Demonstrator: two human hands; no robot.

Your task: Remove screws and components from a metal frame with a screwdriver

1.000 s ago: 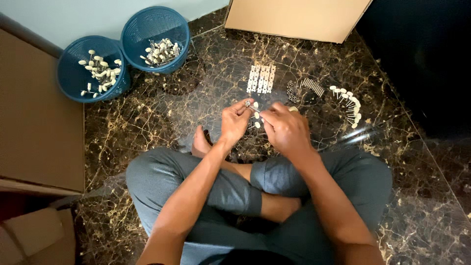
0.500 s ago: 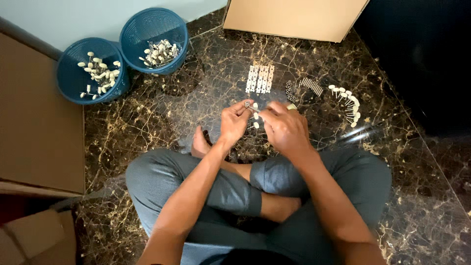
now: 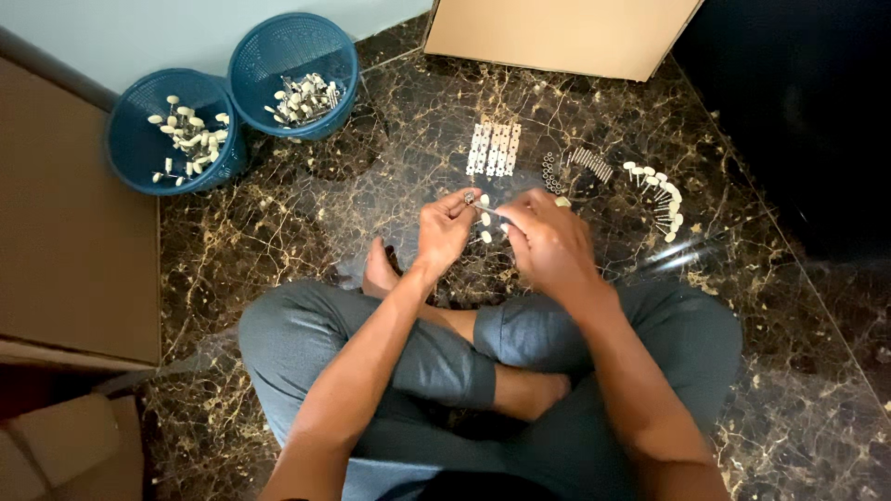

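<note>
STEP: fitting a small part (image 3: 471, 198), by judgement | HANDS: left hand (image 3: 444, 232) pinching it, right hand (image 3: 548, 243) touching, together | LOCATION: just below white strips (image 3: 494, 149) on floor (image 3: 278, 241) | NEXT: needs fine fingertip alignment; right grip blurred, cannot tell.

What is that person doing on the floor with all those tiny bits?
A person sits cross-legged on a dark marble floor, working with both hands close together. The left hand pinches a small metal piece, and the right hand meets it, looking blurred. Just beyond the hands lie white perforated strips, a cluster of small metal parts and a curved row of cream-headed pins. Two blue baskets further away hold more cream-headed pieces.
</note>
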